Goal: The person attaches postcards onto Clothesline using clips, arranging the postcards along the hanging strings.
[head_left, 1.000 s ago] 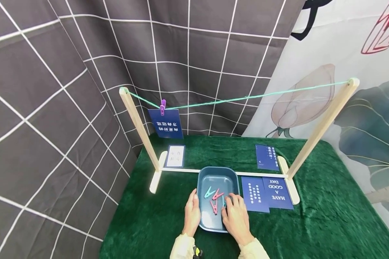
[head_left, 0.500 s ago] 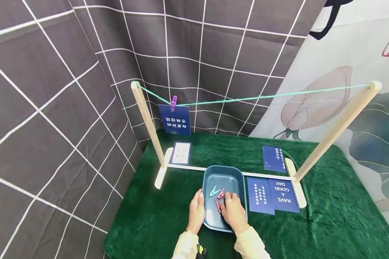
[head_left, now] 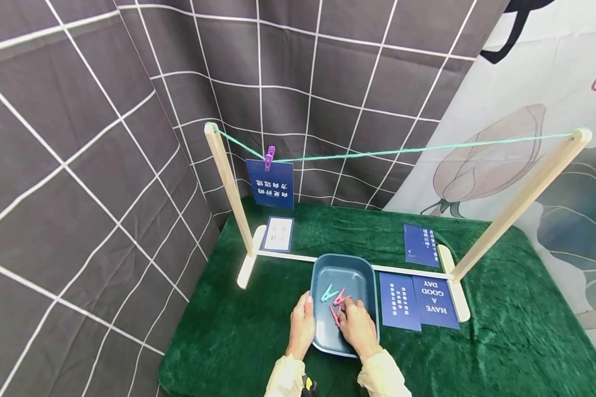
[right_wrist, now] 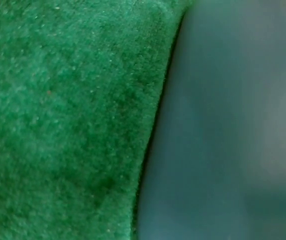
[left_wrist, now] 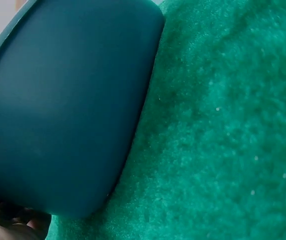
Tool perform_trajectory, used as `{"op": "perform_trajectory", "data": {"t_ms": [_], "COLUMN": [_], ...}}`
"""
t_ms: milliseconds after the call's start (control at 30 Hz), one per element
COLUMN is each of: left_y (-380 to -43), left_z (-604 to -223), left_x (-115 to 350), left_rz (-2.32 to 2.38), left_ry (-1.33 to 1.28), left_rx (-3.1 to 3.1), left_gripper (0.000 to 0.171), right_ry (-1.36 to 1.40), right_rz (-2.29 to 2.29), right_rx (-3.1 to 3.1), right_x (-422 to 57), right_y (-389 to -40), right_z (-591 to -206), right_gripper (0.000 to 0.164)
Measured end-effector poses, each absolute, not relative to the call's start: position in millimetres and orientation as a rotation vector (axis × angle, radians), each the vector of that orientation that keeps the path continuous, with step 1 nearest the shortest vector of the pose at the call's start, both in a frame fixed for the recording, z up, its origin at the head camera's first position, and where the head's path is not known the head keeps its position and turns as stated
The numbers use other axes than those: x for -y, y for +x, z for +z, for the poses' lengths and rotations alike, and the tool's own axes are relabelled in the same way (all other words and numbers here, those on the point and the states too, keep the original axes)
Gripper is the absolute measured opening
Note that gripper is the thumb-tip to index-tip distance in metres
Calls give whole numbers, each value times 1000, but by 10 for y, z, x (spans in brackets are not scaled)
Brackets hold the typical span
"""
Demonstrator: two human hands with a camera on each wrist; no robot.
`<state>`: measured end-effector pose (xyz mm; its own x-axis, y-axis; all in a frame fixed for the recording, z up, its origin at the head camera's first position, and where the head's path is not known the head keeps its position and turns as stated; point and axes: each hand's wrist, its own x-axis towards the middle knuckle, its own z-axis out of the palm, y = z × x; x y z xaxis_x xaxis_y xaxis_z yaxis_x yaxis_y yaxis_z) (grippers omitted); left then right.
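Note:
In the head view, a blue plastic basin [head_left: 319,336] stands on the green cloth. My left hand [head_left: 302,325] rests along its outer left wall, fingers pointing forward; the left wrist view shows that wall [left_wrist: 72,100] close up. My right hand [head_left: 358,326] reaches inside over the right half, fingers bent down among the clothespins. A teal clothespin [head_left: 329,293] and a pink clothespin [head_left: 341,298] lie left of and ahead of its fingertips. Another pink clothespin [head_left: 335,316] lies right at them. I cannot tell whether the fingers pinch anything.
A wooden frame [head_left: 230,190] carries a green string [head_left: 367,155] across the back. From it hangs a blue card [head_left: 270,187] under a purple clothespin [head_left: 270,159]. Cards lie left [head_left: 278,234] and right [head_left: 421,245] behind the basin; two overlapping cards [head_left: 402,322] lie at its right.
The head view has shifted, so the scene sits further right. My right hand has moved left inside the basin; the teal clothespin at its fingertips is now hidden. My left hand stays at the wall.

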<state>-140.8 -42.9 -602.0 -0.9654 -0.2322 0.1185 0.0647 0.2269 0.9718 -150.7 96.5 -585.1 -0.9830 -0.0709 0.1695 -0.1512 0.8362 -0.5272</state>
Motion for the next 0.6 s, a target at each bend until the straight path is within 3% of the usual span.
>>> {"op": "perform_trajectory", "data": {"t_ms": [600], "left_y": [-1389], "left_z": [-5991], "left_x": [411], "left_rz": [-1691], "left_ry": [184], "left_rx": [2352], "left_gripper": [36], "right_ry": [167], "right_rz": [907], "right_rx": [2922], "right_x": [-989], "right_y": [-1534], "right_z": [-5859], "right_gripper": [21]}}
